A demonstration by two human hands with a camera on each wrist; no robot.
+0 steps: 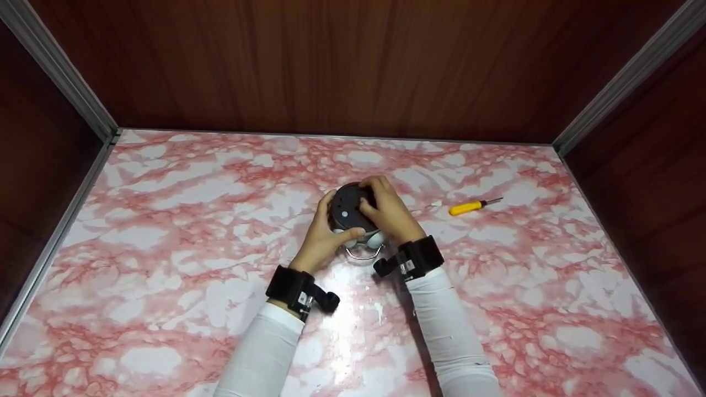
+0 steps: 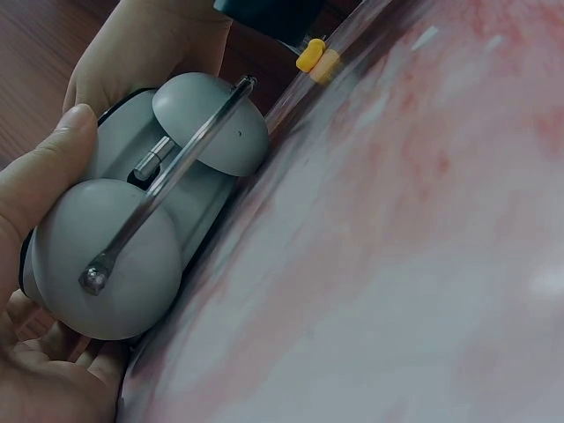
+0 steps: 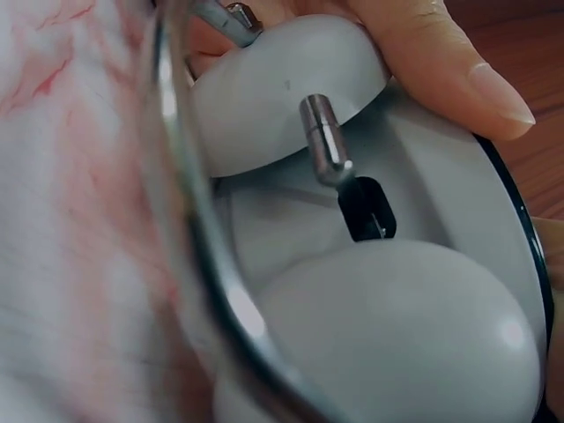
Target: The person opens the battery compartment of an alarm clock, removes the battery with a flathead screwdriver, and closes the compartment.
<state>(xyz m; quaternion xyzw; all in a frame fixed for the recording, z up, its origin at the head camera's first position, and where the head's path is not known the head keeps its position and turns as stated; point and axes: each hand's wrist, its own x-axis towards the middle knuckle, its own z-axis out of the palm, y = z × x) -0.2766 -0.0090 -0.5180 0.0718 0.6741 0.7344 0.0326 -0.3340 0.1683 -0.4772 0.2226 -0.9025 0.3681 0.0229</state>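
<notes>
A twin-bell alarm clock lies with its black back facing up near the middle of the table. My left hand grips its left side, with the thumb over the edge by the bells. Bent fingers of my right hand press on the right part of the back, thumb and fingertips close together there. What lies under those fingertips is hidden. In the left wrist view the two pale grey bells face the camera, with a curved metal handle across them. Between the bells, the right wrist view shows a small metal hammer.
A screwdriver with a yellow handle lies to the right of the clock, its shaft pointing right. The red-and-white marbled table is bounded by dark wood panels at the back and both sides.
</notes>
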